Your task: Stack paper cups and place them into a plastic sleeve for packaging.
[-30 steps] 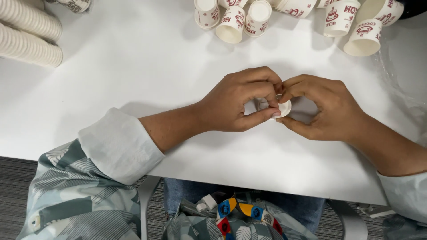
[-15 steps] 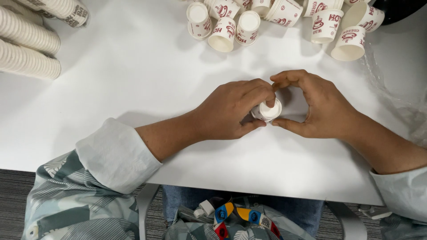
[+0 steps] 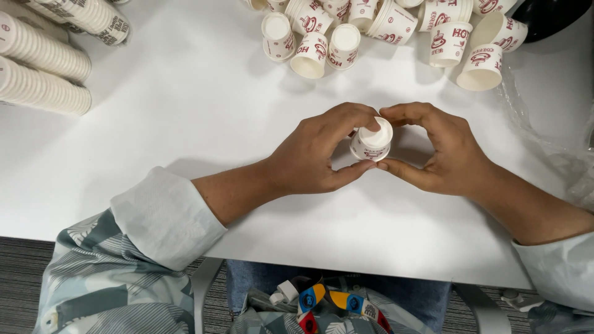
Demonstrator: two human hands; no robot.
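Note:
A small white paper cup (image 3: 371, 141) with red print is held upside down between both hands, just above the white table (image 3: 185, 111). My left hand (image 3: 315, 154) wraps its left side, thumb below and fingers over the top. From the right, my right hand (image 3: 442, 148) closes on it, index finger touching the cup's bottom rim and thumb underneath. Both thumbs meet under the cup.
Several loose paper cups (image 3: 383, 31) lie scattered along the table's far edge. Stacked cup sleeves (image 3: 43, 62) lie at the far left. Clear plastic wrap (image 3: 557, 148) sits at the right edge, with a dark object (image 3: 554, 15) in the far right corner.
The cup between my hands has turned from lying sideways to upside down, its flat bottom now facing up. Both hands have stayed together at the table's middle.

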